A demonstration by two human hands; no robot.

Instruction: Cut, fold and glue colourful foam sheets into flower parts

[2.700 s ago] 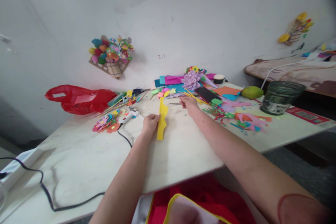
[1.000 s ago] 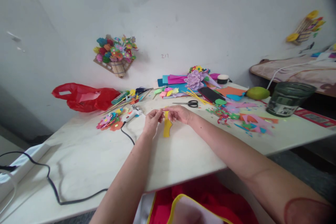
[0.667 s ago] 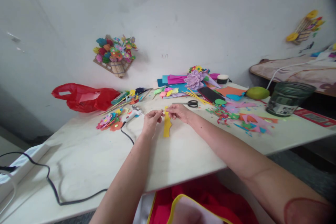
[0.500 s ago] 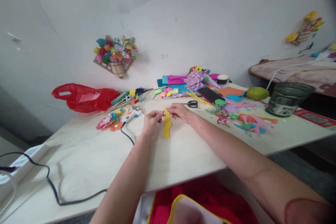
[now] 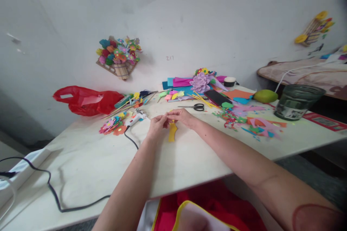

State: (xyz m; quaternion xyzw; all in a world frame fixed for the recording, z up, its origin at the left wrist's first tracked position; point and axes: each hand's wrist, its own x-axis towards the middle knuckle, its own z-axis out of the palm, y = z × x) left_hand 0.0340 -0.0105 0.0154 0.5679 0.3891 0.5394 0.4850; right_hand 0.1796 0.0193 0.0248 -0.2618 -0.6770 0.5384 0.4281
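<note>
A yellow foam strip (image 5: 172, 133) with a wavy edge hangs down from between my two hands, over the table. My left hand (image 5: 158, 124) is closed, its fingertips pinching the top of the strip. My right hand (image 5: 182, 116) is pinched at the same spot, and its fingers meet those of my left hand. The upper end of the strip is mostly covered by my fingers. Just beyond my right hand lie black-handled scissors (image 5: 197, 107). A white glue gun (image 5: 137, 117) rests to the left of my left hand.
Foam flowers (image 5: 114, 124) lie near the glue gun's cord (image 5: 131, 139). A red plastic bag (image 5: 88, 101) is at back left. Foam scraps (image 5: 256, 124), a phone (image 5: 217, 97), a yellow-green fruit (image 5: 265, 96) and a dark green jar (image 5: 296, 103) stand to the right. A power strip (image 5: 24, 173) sits at left.
My right hand has shifted slightly left, its fingers now meeting my left hand's over the top of the yellow foam strip. More of the strip's upper part is covered.
</note>
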